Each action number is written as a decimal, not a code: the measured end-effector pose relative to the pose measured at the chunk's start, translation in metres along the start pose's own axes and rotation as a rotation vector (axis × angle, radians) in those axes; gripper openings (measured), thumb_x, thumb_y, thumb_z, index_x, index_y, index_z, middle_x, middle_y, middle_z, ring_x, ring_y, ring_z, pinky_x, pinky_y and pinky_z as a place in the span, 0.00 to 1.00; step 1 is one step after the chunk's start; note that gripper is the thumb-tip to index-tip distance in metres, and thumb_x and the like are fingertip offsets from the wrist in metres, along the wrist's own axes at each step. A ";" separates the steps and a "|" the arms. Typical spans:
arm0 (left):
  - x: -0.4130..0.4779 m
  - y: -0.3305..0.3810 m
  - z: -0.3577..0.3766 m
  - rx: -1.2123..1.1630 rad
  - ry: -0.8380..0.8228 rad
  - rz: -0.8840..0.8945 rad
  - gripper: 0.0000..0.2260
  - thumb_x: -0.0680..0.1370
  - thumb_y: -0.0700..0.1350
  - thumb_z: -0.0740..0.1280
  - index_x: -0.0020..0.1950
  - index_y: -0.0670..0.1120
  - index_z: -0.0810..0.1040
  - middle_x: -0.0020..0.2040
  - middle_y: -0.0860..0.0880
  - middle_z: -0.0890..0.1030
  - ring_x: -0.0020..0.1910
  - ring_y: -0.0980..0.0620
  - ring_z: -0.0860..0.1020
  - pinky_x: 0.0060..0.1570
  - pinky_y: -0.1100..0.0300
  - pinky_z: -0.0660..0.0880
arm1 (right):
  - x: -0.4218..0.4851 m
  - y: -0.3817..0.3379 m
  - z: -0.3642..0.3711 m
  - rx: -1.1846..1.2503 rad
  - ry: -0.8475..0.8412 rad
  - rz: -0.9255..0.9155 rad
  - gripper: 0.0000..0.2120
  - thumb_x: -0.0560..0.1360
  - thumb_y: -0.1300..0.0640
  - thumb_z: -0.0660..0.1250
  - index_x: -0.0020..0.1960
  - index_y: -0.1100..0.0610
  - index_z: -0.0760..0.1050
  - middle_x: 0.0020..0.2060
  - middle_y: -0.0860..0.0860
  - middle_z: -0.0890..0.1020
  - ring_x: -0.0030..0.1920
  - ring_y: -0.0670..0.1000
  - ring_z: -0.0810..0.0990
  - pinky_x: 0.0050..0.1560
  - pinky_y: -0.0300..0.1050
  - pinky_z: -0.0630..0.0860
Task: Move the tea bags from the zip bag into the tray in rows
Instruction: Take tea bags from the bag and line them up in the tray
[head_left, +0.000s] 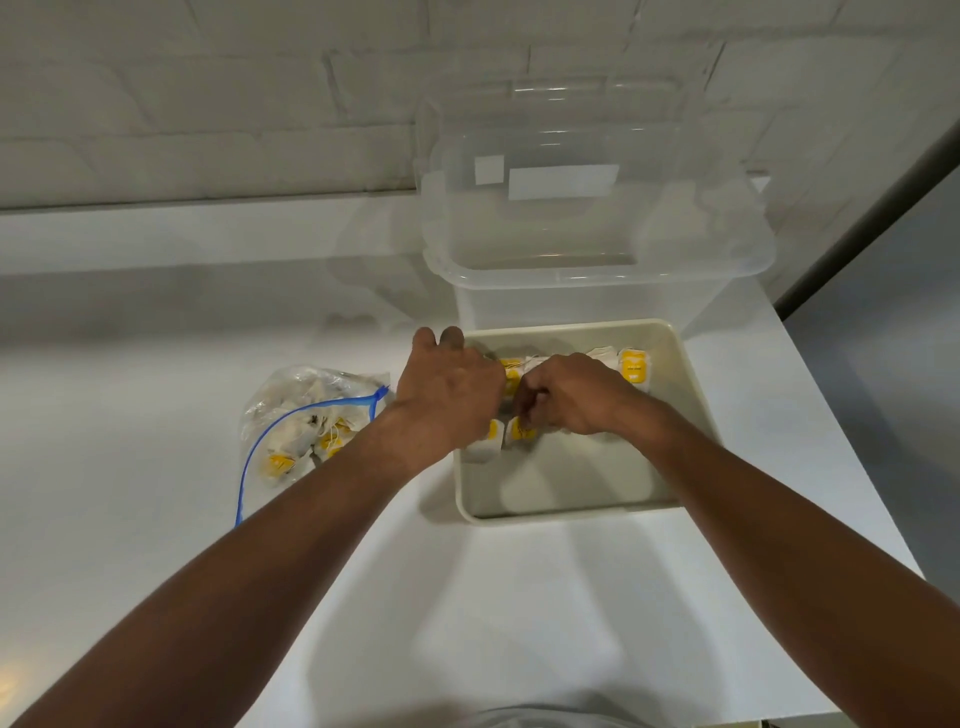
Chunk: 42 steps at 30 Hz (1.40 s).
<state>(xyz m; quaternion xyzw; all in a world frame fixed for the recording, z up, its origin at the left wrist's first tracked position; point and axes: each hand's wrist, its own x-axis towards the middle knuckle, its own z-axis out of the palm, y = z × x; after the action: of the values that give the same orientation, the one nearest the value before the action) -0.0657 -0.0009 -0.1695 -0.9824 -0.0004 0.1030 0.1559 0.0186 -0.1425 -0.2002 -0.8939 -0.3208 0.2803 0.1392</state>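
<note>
Left hand (447, 384) spread palm-down over tray (566, 512) left edge; right hand (569, 397) curled, fingertips pinching tea bag (519, 431) in near row. Far row of tea bags (634, 366) along back wall. Zip bag (306, 421) left of tray on table (156, 364), open, bags inside.

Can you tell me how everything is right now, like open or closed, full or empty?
zip bag: open, lying on the table, tea bags inside.
tray: partly filled, tea bags along the far side, a second row started, near part bare.
clear box: empty, lid up.
left hand: over the tray's left edge, grip hidden.
right hand: in the tray, fingers curled at a tea bag; can't tell if gripped.
</note>
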 end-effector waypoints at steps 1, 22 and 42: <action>0.002 0.001 -0.002 0.016 0.013 -0.011 0.05 0.76 0.51 0.67 0.49 0.51 0.77 0.41 0.52 0.73 0.52 0.48 0.70 0.48 0.52 0.61 | 0.003 -0.001 0.000 -0.014 0.007 0.003 0.08 0.71 0.53 0.74 0.50 0.46 0.83 0.41 0.45 0.80 0.44 0.51 0.80 0.41 0.41 0.73; 0.023 0.001 -0.003 0.040 -0.068 -0.051 0.05 0.78 0.48 0.64 0.52 0.53 0.77 0.46 0.51 0.76 0.55 0.47 0.71 0.50 0.52 0.59 | 0.019 -0.006 0.016 -0.198 0.345 0.041 0.10 0.75 0.55 0.66 0.54 0.47 0.80 0.50 0.52 0.83 0.51 0.60 0.79 0.40 0.45 0.65; 0.033 0.008 0.008 0.156 0.067 -0.036 0.07 0.80 0.50 0.65 0.44 0.52 0.76 0.36 0.53 0.73 0.40 0.50 0.71 0.52 0.54 0.65 | 0.017 -0.015 0.012 -0.342 0.351 0.048 0.08 0.76 0.55 0.67 0.53 0.50 0.80 0.50 0.52 0.83 0.50 0.58 0.81 0.41 0.46 0.66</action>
<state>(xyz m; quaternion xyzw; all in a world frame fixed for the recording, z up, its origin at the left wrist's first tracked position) -0.0355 -0.0051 -0.1865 -0.9700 -0.0049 0.0669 0.2338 0.0145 -0.1196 -0.2105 -0.9468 -0.3133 0.0654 0.0328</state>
